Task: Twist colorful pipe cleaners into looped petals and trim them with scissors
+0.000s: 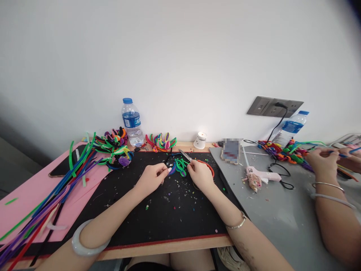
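My left hand (153, 177) is closed in a pinch at the end of a blue and purple pipe cleaner (172, 169), over the black mat. Beside it lies a small cluster of looped green pipe cleaners (182, 165), between my two hands. My right hand (200, 174) is at the cluster's right side with its fingers curled together; whatever they hold is hidden. Scissors (184, 154) with orange handles pass behind my right hand, blades pointing up and left. I cannot tell whether that hand touches them.
Loose pipe cleaners (60, 188) and a phone (63, 165) lie on pink sheeting (93, 188) at left. Bottle (132, 124), pipe-cleaner bundles (113, 146) and paper cup (200, 140) stand along the wall. Right are a glue gun (263, 175) and a co-worker's hands (323, 162).
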{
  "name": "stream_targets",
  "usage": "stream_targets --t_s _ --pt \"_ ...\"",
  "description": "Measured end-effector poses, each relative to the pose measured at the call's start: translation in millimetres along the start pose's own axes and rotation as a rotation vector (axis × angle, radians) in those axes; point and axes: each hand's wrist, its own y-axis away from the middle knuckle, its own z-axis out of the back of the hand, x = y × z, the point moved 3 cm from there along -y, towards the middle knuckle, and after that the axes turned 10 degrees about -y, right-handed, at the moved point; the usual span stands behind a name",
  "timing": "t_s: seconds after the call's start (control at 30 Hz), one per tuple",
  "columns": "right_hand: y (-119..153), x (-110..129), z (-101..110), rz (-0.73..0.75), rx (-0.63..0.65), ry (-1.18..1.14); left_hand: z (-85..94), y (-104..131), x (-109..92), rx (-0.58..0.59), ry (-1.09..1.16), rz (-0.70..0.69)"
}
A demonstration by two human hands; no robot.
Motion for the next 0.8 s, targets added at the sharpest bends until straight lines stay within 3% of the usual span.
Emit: stream_targets --t_s 0.17,0.53,0.63,0.8 --pt "0.7 3.0 3.6 0.055 -0.026 -0.071 9.0 -1.7 2.3 -0.15 -0.138 -0.004" --pt "2.4 6.6 4.0 0.14 -0.058 -0.207 16.8 1.1 -4.0 -0.227 -0.239 -0.075" --pt "3.1 7.0 4.4 0.149 -0.078 -0.24 24.0 3.5 -7.5 -0.366 -0.3 -0.12" --pt "4.0 8.5 6.9 0.168 -0.114 -0.267 50.5 10.4 -5.8 -0.707 -0.398 -0.168"
